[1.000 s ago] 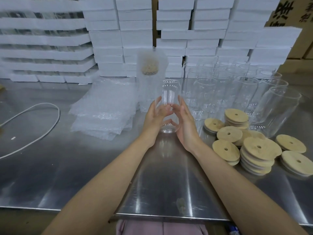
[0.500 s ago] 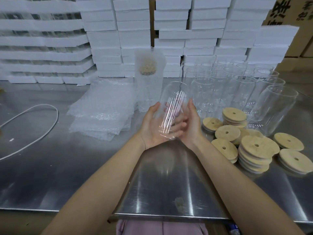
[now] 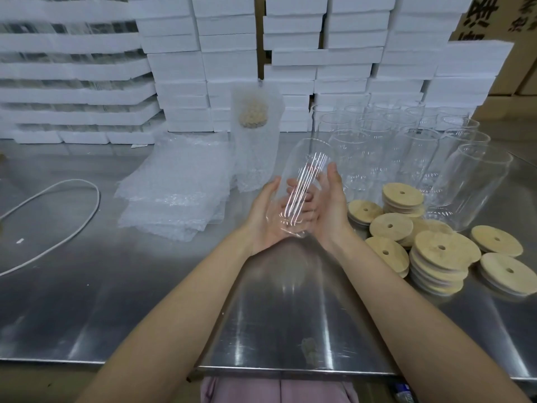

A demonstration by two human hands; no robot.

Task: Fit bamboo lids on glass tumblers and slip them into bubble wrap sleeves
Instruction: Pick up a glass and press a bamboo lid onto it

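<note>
Against the frame one second back, the glass tumbler (image 3: 303, 181) has been lifted off the steel table (image 3: 116, 301) and tipped over: then it was upright between fingertips, now it is cradled at a slant in both palms. Little change is seen from half a second ago.

The left hand (image 3: 266, 219) is cupped under the lower end, with its fingers curled beneath the glass. The right hand (image 3: 332, 207) is pressed to the right side, thumb up, with its fingers wrapped under. Both hands are closed round the tumbler.

The tumbler is clear, unlidded and unwrapped, with bright streaks of glare along its wall and fingers seen through it. It is held above the table, between the stack of bubble wrap sleeves (image 3: 174, 196) and the bamboo lids (image 3: 441, 251). Which end is the mouth cannot be told.

A wrapped tumbler (image 3: 255, 146) is stood upright behind, beside the empty tumblers (image 3: 406, 141).
</note>
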